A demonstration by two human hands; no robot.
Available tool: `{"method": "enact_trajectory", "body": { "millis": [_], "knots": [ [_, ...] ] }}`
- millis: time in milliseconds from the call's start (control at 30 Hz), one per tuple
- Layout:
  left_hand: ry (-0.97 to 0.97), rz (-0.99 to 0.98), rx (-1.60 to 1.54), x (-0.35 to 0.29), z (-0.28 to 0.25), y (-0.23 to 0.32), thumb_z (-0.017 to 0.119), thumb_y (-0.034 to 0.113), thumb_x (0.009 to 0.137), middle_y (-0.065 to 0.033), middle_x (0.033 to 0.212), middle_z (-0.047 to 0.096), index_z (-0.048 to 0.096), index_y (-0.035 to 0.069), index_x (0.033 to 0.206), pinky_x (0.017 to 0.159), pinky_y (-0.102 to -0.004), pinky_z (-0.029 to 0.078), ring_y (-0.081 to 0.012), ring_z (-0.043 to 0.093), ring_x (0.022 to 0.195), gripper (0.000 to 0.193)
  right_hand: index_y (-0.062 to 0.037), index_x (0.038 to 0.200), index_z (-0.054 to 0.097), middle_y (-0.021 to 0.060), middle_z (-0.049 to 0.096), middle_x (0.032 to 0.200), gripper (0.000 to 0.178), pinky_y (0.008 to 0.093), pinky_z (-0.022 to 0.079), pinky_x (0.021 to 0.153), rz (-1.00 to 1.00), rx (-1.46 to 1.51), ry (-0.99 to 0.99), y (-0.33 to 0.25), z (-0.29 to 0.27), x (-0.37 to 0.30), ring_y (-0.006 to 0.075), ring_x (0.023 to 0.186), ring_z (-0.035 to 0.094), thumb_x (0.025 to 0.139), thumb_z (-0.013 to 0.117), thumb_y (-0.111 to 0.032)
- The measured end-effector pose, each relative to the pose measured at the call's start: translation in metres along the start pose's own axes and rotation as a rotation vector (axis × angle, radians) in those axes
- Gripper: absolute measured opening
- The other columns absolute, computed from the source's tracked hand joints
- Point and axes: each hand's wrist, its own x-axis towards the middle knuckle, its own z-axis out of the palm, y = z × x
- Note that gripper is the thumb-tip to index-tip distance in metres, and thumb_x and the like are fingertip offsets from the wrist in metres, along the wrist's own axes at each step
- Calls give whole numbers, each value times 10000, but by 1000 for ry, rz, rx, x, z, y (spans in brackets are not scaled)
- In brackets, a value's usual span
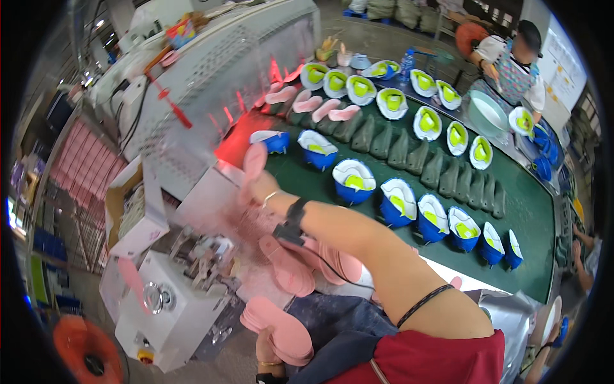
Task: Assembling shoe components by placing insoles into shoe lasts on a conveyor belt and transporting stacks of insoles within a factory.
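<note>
At the lower middle, my left hand [270,349] grips a stack of pink shoe insoles [286,325] in front of my dark apron. My right arm reaches across to the near end of a green conveyor. There my right hand [261,187] is closed around a single pink insole [254,158], which stands up from the fingers, close to a red-lit opening. Between my hands, more pink insoles [286,264] lie in overlapping piles on a pale work surface. My forearm hides part of these piles.
On the green conveyor [307,169] stand rows of blue-and-white shoe uppers [354,180], dark green shoe lasts [380,143] and pink insoles [343,113]. Left are a white machine [171,307] and an open box [135,208]. Across the belt, a person [511,70] works beside a basin [487,112].
</note>
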Motion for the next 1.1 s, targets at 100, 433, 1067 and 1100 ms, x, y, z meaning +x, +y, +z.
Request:
{"method": "enact_trajectory", "body": {
  "millis": [100,433,1067,1100],
  "knots": [
    [2,28,33,16,7,1,524,122,828,-130,1000,637,576,-34,1050,835,-382,520,-259,629,934,277,63,789,579,210,639,662,138,379,531,408,61,79,34,109,-104,59,310,541,666,838,533,-57],
    [-6,-57,96,43,25,-2,482,183,837,-157,1025,621,536,-27,1078,851,-433,510,-304,619,954,324,5,1010,598,162,656,847,300,379,550,602,-5,-109,631,258,-296,91,285,736,678,727,635,-85],
    [-201,-82,-55,-33,13,-6,538,152,900,-105,1061,620,559,-22,1124,917,-350,473,-233,590,1017,285,-16,820,608,56,615,728,220,281,455,567,34,480,-298,10,-7,-216,131,657,565,758,694,-209],
    [-257,-99,-53,-41,13,-5,542,130,875,-146,1097,614,539,-37,1141,959,-372,448,-266,579,1054,314,-3,845,615,83,635,745,215,280,469,578,-76,383,-236,34,12,-187,149,684,600,757,677,-189]
  ]
}}
